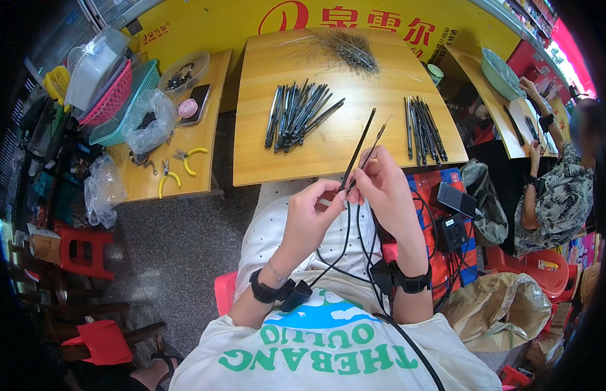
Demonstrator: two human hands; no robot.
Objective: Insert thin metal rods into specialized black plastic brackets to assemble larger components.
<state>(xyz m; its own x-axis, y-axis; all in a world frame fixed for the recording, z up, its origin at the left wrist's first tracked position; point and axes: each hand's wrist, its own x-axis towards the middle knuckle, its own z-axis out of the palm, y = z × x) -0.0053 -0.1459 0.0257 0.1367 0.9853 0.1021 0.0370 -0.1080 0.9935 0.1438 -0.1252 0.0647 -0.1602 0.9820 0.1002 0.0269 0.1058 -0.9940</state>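
Above my lap, both hands meet close together. My left hand [312,212] pinches a slim black stick [360,146], which slants up and to the right over the front edge of the table. Thumb and fingers of my right hand [384,186] are closed on a thinner dark strip with a wiry tip [380,133], just beside the stick. Whether the two pieces touch is hidden by the fingers. On the wooden table [257,166] lie a loose heap of black sticks [299,117] and a neater bundle of similar sticks [425,130].
A tangle of thin wires [352,52] sits at the table's far side. On the left side table are pliers [168,179], a phone [197,104] and baskets [110,98]. Black cables [358,254] hang across my lap. Another person [560,189] works at the right.
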